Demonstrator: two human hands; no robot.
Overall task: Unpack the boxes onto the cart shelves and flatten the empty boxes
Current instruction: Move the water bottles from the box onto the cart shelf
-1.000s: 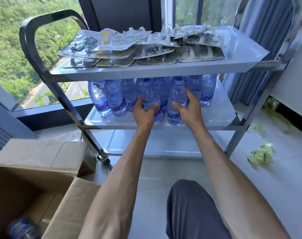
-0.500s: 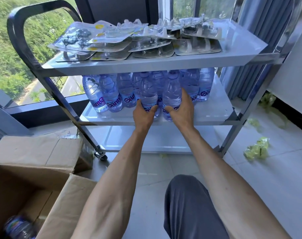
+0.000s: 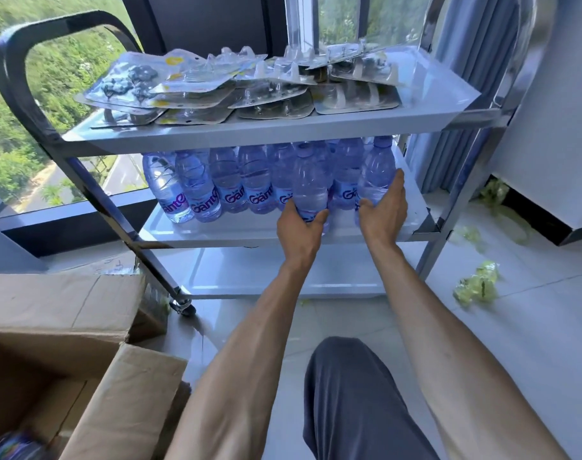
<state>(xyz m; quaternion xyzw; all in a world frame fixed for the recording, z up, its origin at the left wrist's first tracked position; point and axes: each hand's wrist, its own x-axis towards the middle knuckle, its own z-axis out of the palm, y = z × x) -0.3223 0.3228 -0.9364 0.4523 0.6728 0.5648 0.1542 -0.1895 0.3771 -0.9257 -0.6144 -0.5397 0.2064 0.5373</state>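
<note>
Stocking middle shelf: left hand grips one bottle, right hand cups another bottle. Next: seat both, let go, return to box.

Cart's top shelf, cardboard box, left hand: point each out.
top shelf (image 3: 449, 84), head view, bare right end of its tray.
cardboard box (image 3: 57, 307), head view, its upper flap.
left hand (image 3: 299, 230), head view, back of the hand.

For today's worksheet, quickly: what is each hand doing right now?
Left hand: closed on a water bottle.
Right hand: fingers wrapped round another bottle.
</note>
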